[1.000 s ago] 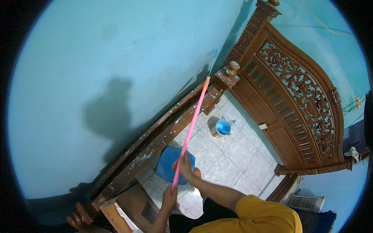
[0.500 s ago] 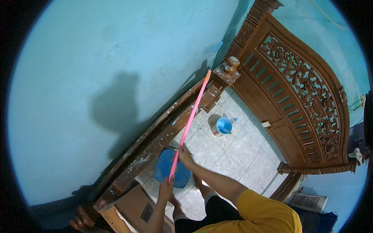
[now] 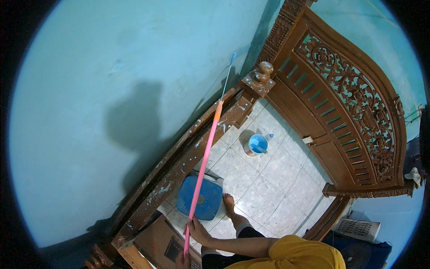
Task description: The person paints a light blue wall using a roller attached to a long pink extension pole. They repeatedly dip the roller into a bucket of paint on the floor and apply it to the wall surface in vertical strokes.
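Both hands hold a paint roller (image 3: 207, 154) with a long pink pole, an orange grip and a thin metal rod. Its small blue head (image 3: 233, 57) is up by the light blue wall (image 3: 89, 67); whether it touches the wall I cannot tell. My right hand (image 3: 198, 231) is closed round the pole's lower part. Lower down, near the pole's end, my left hand (image 3: 182, 260) is wrapped round it, partly cut off by the picture's edge. Beneath the pole stands a blue-topped stool (image 3: 200, 197).
A paint-spotted wooden bed rail (image 3: 172, 168) runs along the wall to a knobbed post (image 3: 263, 76). At right rises a carved wooden headboard (image 3: 345, 112). A bucket of blue paint (image 3: 256, 145) with a brush stands on the tiled floor (image 3: 244, 175). A brown box (image 3: 159, 240) lies at lower left.
The roller and both hands have moved down toward me. Its blue head has shifted left, away from the corner. My right foot now shows beside the stool.
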Demonstrator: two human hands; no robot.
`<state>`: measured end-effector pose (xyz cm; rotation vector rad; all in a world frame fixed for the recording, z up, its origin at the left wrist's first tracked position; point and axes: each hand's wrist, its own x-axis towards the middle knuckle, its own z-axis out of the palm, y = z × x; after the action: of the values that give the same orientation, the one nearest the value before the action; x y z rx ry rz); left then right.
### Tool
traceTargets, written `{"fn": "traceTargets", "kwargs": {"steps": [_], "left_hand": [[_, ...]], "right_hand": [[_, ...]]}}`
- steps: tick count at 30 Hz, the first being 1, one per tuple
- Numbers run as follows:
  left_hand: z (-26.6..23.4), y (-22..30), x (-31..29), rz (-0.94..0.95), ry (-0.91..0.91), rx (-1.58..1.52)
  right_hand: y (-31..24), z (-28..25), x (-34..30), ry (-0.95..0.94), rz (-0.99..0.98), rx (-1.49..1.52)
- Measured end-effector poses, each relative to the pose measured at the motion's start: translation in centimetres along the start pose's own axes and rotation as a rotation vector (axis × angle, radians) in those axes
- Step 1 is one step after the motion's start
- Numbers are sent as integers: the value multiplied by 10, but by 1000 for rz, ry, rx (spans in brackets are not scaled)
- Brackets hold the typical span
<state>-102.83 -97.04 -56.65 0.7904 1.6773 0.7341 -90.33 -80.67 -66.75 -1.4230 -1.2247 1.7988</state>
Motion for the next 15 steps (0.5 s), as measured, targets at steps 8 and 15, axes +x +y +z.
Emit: {"fn": "traceTargets", "kwargs": {"steps": [8, 15], "left_hand": [[74, 137, 199, 48, -79, 108], [53, 108, 169, 51, -56, 190]], "right_hand": [[-156, -126, 157, 339, -61, -85], [-147, -96, 125, 264, 22, -2]]}}
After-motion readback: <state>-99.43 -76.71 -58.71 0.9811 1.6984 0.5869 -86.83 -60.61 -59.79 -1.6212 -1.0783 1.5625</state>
